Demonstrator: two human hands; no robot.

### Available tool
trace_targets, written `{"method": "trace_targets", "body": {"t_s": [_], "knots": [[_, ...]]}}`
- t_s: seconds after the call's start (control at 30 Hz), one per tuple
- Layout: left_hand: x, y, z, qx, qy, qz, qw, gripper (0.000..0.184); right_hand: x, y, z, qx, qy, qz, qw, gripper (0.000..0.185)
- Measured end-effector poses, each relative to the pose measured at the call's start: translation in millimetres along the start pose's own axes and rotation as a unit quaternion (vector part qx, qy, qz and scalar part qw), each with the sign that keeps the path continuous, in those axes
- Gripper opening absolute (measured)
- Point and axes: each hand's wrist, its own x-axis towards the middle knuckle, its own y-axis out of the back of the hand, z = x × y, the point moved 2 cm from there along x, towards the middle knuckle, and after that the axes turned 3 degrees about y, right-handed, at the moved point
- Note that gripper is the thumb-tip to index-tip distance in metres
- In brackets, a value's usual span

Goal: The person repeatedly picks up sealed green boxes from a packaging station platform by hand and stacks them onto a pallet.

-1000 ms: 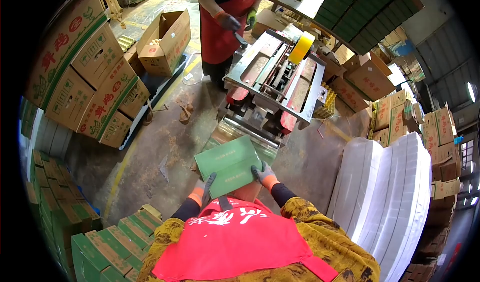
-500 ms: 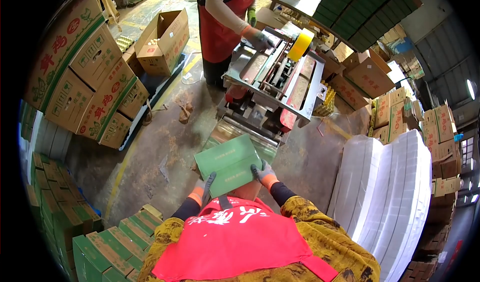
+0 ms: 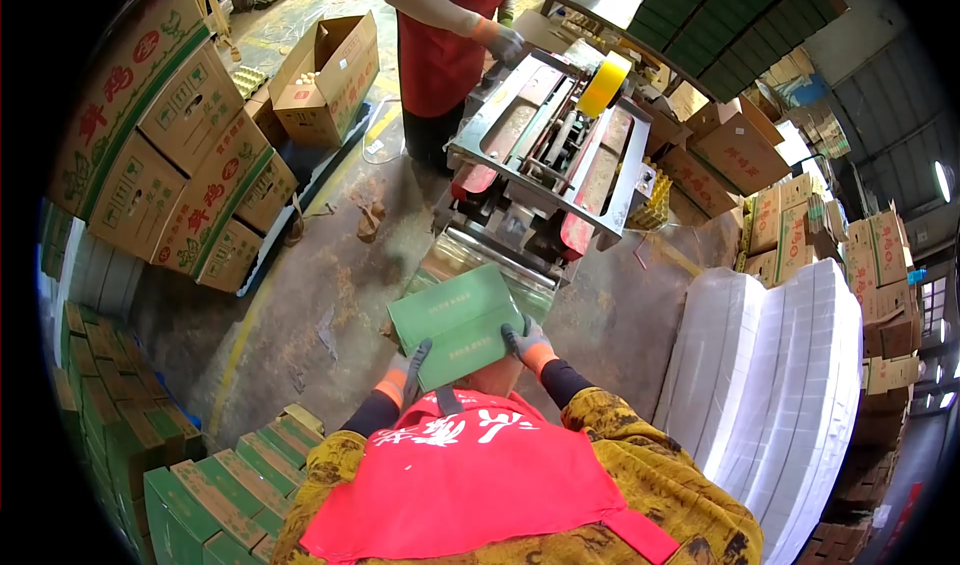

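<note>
Green box (image 3: 455, 317): is gripped from two sides.
Left hand (image 3: 408, 369): is curled on its left edge.
Right hand (image 3: 526, 343): is curled on its right edge.

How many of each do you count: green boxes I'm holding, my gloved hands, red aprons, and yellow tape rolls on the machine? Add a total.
Green box held: 1
Your gloved hands: 2, left hand and right hand
Red aprons: 2, your apron and the co-worker's apron
Yellow tape roll on the machine: 1
Total: 6
</note>
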Motion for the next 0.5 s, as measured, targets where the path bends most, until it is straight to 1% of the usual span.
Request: {"method": "trace_targets", "body": {"t_s": [0.07,0.17,0.27,0.37,0.5], "knots": [[-5.2,-2.9,3.1,-0.001,-0.008,-0.002,1.0,0.062,-1.1,1.4,-2.1,-0.003,-0.003,0.001,1.0,0.071],[-2.0,-2.1,-1.2,0.023,-0.064,-0.015,0.998,0.066,-2.5,1.8,-3.7,0.001,0.01,0.02,1.0,0.063],[-3.5,-3.9,-0.5,0.017,-0.07,-0.016,0.997,0.066,-0.1,1.1,-1.2,0.011,0.007,-0.01,1.0,0.069],[-8.4,-5.3,4.4,0.036,-0.055,-0.006,0.998,0.066,-0.7,2.5,-1.6,0.008,-0.004,-0.014,1.0,0.07],[-3.2,-3.3,-1.5,0.019,-0.057,-0.015,0.998,0.067,2.5,-1.7,5.5,0.008,-0.005,-0.015,1.0,0.07]]}}
